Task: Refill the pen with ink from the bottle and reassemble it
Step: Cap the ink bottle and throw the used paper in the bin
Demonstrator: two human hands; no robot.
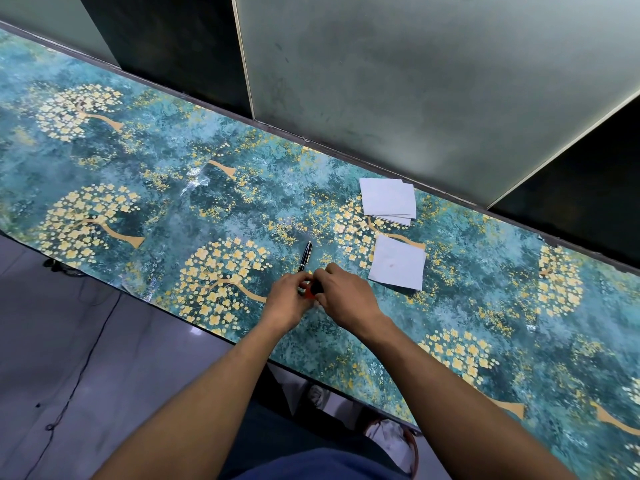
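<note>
ink bottle (313, 289): mostly hidden by hands | pen (305, 257) tip: covered

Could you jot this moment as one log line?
hands: both on ink bottle | pen: lying on table

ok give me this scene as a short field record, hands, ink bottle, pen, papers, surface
left hand: left hand grips the bottle from the left
right hand: right hand curled over the bottle's top
bottle: small dark ink bottle with red label, mostly hidden between the hands; lid state cannot be told
pen: slim black pen with silver trim, lying on the table just beyond the hands, untouched
papers: stack of white square papers farther away; single white square paper nearer, right of pen
surface: teal table covering with golden tree print
</note>
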